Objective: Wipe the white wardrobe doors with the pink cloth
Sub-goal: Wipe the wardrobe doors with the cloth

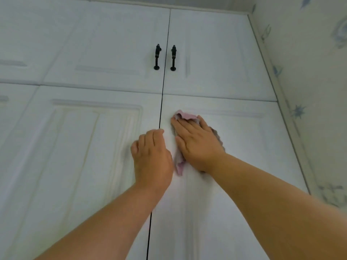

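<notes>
— What is shown at the wardrobe?

— The pink cloth [185, 116] is pressed flat against the lower right door [234, 147] by the right hand [197, 145], its fingers laid out straight and close together over the fabric. Edges of the cloth are seen above the fingertips, at the right of the palm, and hanging below the heel of the hand.

— And the other hand?

— The left hand [152, 156] is set against the edge of the lower left door [75, 156], right at the dark seam [161, 109] between the two doors. Its fingers are bent at the knuckles and nothing is seen in it; whether the door's edge is hooked by the fingertips cannot be told. The two hands are placed just beside each other, with the trailing corner of the cloth between them.

— What else is found around them?

— Above, two upper doors are closed, each fitted with a black handle [157, 57] beside the seam; the second handle [173, 58] stands next to the first. Both are well above the hands. Further panels are glimpsed at the far left. At the right, the wardrobe is bounded by a pale trim strip [281, 94], and beyond it a wall papered with a blue pattern [298, 111] is seen.

— Is anything in the way of the cloth?

— Raised moulding [234, 113] is seen just above it on the right door.
</notes>
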A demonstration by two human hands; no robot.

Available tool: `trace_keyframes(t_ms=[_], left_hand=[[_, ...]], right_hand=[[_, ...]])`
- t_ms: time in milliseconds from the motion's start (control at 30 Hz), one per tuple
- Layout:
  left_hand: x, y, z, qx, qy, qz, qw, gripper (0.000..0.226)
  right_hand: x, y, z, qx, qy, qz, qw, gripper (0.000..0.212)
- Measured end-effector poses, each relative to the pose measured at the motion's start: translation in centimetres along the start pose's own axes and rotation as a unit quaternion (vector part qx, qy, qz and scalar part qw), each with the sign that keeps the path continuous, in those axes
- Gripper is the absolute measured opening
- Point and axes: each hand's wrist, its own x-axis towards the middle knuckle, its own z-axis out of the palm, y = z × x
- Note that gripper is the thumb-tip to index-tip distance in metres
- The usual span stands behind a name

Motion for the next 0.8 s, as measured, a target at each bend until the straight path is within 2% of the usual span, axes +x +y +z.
trace_keyframes(t_ms=[33, 100, 167, 200, 267, 400, 500, 567, 667, 700, 767, 800], left_hand=[[1.1, 0.0, 0.0, 0.021, -0.026, 0.020, 0.999, 0.049], [2.2, 0.4, 0.6, 0.031, -0.072, 0.055, 0.995, 0.054], [2.0, 0.7, 1.2, 0.021, -0.071, 0.062, 0.995, 0.052], [1.8, 0.5, 1.5, 0.012, -0.060, 0.062, 0.996, 0.053], [1.7, 0.1, 1.7, 0.015, -0.046, 0.075, 0.996, 0.053], [1.8, 0.3, 1.2, 0.025, -0.073, 0.060, 0.995, 0.064], [1.2, 1.2, 1.0, 0.017, -0.061, 0.034, 0.997, 0.060], [0.8, 1.6, 1.3, 0.010, -0.057, 0.032, 0.998, 0.060], [0.6, 1.5, 0.8, -0.030, -0.043, 0.044, 0.998, 0.056], [0.4, 1.4, 0.7, -0.057, -0.038, 0.046, 0.997, 0.062], [-0.1, 1.0, 0.7, -0.094, -0.032, 0.057, 0.993, 0.075], [0.1, 1.0, 0.8, -0.110, -0.027, 0.058, 0.992, 0.071]], right_hand=[[-0.2, 0.6, -0.2, -0.007, -0.008, 0.016, 1.000, 0.067], [0.8, 0.9, -0.3, 0.000, 0.011, 0.114, 0.993, 0.059], [2.6, 0.0, -0.2, 0.008, 0.036, 0.210, 0.977, 0.060], [3.3, -0.6, 0.0, 0.007, 0.038, 0.227, 0.973, 0.063], [3.3, -1.4, 0.2, 0.005, 0.024, 0.202, 0.979, 0.066], [-2.8, -1.3, -0.2, 0.037, 0.002, 0.047, 0.998, 0.076], [-8.0, 0.0, 0.5, 0.013, 0.007, -0.038, 0.999, 0.058], [-7.0, 1.5, 0.0, 0.011, 0.002, -0.007, 1.000, 0.057], [-1.6, 2.1, -0.8, 0.009, 0.027, 0.112, 0.993, 0.054], [-0.4, 2.0, -0.6, -0.002, 0.036, 0.133, 0.990, 0.052], [-0.1, 1.2, 0.2, -0.002, 0.038, 0.132, 0.991, 0.053], [-0.7, 0.9, 0.4, -0.002, 0.045, 0.109, 0.993, 0.054]])
